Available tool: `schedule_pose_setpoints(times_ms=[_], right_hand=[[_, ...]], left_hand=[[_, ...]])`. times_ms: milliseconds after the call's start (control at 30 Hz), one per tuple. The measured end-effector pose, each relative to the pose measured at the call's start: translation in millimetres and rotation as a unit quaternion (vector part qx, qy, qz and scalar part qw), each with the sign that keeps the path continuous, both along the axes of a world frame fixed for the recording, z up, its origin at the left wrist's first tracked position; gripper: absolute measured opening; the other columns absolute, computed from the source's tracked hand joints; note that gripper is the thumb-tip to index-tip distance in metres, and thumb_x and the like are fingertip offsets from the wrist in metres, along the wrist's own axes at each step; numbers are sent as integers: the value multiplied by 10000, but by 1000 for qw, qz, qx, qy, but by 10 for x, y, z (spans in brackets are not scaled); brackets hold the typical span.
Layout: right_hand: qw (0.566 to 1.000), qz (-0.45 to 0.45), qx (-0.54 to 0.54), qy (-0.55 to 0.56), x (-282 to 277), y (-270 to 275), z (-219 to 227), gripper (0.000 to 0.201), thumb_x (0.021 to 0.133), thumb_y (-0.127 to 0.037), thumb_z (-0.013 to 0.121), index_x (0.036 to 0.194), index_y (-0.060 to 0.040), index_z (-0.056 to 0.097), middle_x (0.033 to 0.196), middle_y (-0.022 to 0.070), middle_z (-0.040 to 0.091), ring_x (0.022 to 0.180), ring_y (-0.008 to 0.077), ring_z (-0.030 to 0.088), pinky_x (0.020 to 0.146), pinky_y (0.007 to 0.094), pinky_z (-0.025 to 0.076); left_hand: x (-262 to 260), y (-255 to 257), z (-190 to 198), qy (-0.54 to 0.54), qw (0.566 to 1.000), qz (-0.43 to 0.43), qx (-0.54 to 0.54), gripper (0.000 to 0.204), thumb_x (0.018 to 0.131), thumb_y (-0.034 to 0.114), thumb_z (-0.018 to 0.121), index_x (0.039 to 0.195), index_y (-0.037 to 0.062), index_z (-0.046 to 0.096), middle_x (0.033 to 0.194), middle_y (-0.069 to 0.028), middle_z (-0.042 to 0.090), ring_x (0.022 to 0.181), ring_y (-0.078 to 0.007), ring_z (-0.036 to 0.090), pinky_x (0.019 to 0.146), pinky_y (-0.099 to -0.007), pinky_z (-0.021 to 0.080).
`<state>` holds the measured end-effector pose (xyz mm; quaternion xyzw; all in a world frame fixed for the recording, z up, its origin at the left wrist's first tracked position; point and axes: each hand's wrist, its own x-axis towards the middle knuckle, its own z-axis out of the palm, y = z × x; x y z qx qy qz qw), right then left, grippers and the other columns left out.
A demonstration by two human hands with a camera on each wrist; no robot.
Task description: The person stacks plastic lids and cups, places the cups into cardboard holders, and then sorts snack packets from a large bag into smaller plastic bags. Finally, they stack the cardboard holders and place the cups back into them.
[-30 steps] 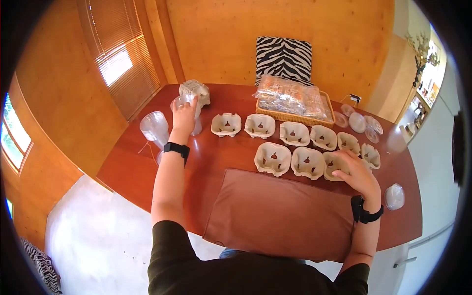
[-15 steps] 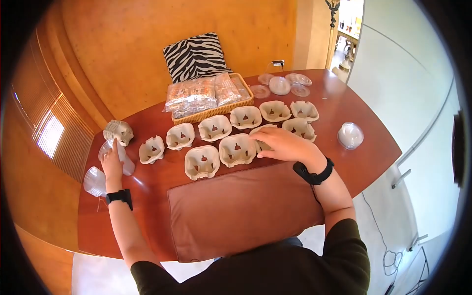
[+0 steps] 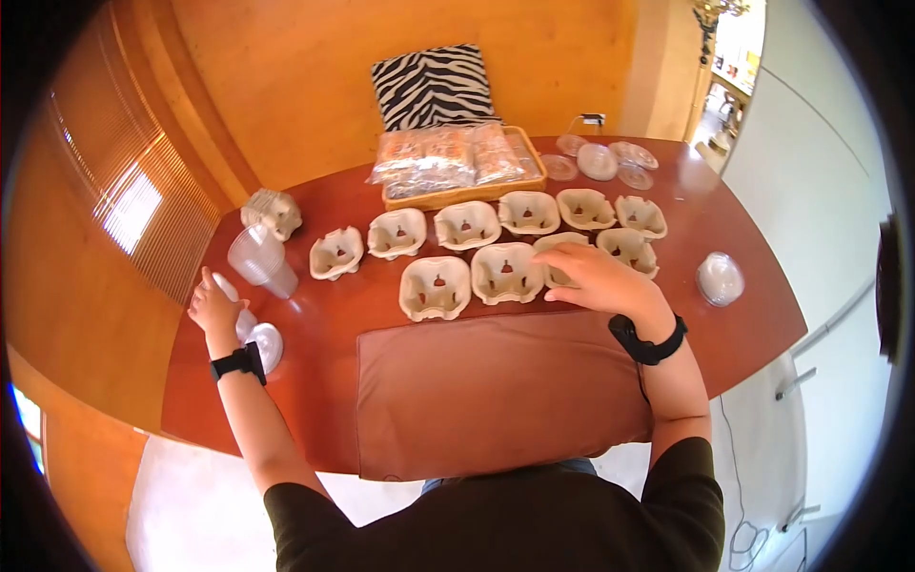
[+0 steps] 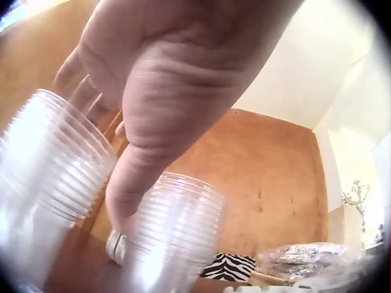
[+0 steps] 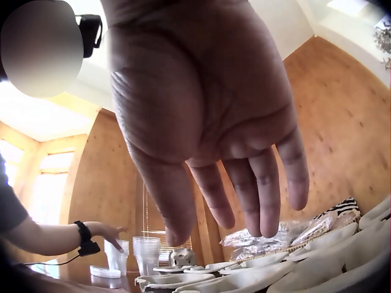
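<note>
My left hand (image 3: 214, 303) is at the nearer stack of clear plastic cups (image 4: 49, 159), fingers extended at its rims. The thumb overlaps the farther stack of clear plastic cups (image 3: 265, 262) in the left wrist view. A stack of clear lids (image 3: 265, 348) lies beside the left wrist. My right hand (image 3: 605, 276) hovers palm down with fingers loosely extended over a pulp cup carrier (image 3: 562, 250), partly hiding it. Several more pulp cup carriers (image 3: 436, 286) stand in two rows across the table.
A wicker basket (image 3: 467, 197) of clear-wrapped packets (image 3: 443, 157) sits at the back. Loose clear lids (image 3: 598, 162) lie behind the carriers, and another lid stack (image 3: 721, 279) stands at right. Stacked carriers (image 3: 272, 214) are at the far left. A brown cloth (image 3: 496, 396) covers the front.
My left hand has moved from the farther cup stack to the nearer one. The head view has swung to the right, then slightly back. My right hand stays over the carriers.
</note>
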<state>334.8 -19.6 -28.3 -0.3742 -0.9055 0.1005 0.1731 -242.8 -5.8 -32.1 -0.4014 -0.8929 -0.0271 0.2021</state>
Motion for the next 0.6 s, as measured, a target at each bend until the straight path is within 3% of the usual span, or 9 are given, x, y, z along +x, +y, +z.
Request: schedule_pose_setpoints(times_ms=[67, 100, 133, 200, 300, 400, 433, 533, 600], right_hand=[[1000, -3, -13, -2, -37, -10, 29, 471, 792, -175, 690, 1213, -52, 518, 1155, 141, 562, 1070, 328, 533, 903, 397, 440], [1000, -2, -11, 2, -58, -20, 31, 463, 785, -167, 696, 1199, -48, 526, 1133, 135, 568, 1052, 324, 541, 887, 395, 444], [1000, -3, -10, 6, -80, -28, 36, 455, 777, -159, 703, 1184, -45, 535, 1111, 129, 574, 1034, 320, 549, 871, 394, 448], [1000, 1, -26, -8, -102, -44, 67, 458, 801, -163, 675, 1215, -53, 514, 1151, 145, 555, 1068, 327, 532, 905, 393, 437], [1000, 3, -14, 6, -101, -64, 91, 453, 788, -156, 689, 1196, -50, 524, 1132, 145, 565, 1050, 329, 539, 886, 391, 444], [999, 13, 27, 20, -78, -56, 93, 440, 791, -175, 692, 1180, -45, 532, 1101, 141, 582, 1022, 331, 553, 864, 392, 455], [999, 19, 42, 20, -81, -46, 95, 436, 798, -187, 686, 1180, -45, 532, 1095, 141, 586, 1017, 332, 556, 862, 392, 457], [999, 1, 35, 35, -176, -40, 149, 408, 827, -232, 658, 1170, -45, 539, 1071, 137, 600, 999, 311, 578, 841, 389, 469], [998, 14, -6, 63, -293, -59, 239, 394, 839, -253, 645, 1162, -48, 547, 1074, 136, 604, 992, 293, 589, 826, 383, 474]], left_hand=[[-290, 3, -198, -4, 998, -16, -58, 1074, 605, 327, 838, 1459, 182, 204, 1122, -139, 638, 1076, -272, 605, 1008, -469, 369], [-411, 18, -334, 57, 997, -46, -32, 888, 685, 238, 767, 1432, 171, 291, 983, -122, 688, 977, -259, 653, 1007, -465, 371], [-427, 41, -361, 44, 998, -49, -6, 703, 748, 171, 680, 1384, 150, 381, 970, -121, 689, 961, -267, 657, 1000, -460, 377], [-609, 92, -455, 49, 996, -66, -17, 806, 675, 190, 773, 1376, 141, 378, 1031, -117, 677, 1014, -268, 637, 986, -467, 386], [-390, -5, -313, 54, 997, -16, 54, 696, 706, 187, 740, 1332, 135, 439, 1013, -123, 676, 983, -268, 642, 976, -462, 394], [10, -175, 9, 91, 975, -60, 194, 566, 749, 123, 657, 1280, 96, 464, 910, -120, 687, 917, -274, 651, 1018, -443, 359], [60, -192, 52, 135, 946, -141, 258, 495, 743, 95, 667, 1211, 71, 509, 887, -118, 680, 891, -282, 642, 1030, -444, 350], [824, -521, 552, 89, 893, -388, 210, 407, 735, 49, 665, 1126, 53, 553, 823, -134, 655, 837, -295, 628, 1036, -440, 350], [1437, -715, 732, 99, 881, -444, 133, 333, 717, 19, 671, 1036, 45, 581, 755, -143, 622, 790, -293, 611, 1031, -430, 359]])
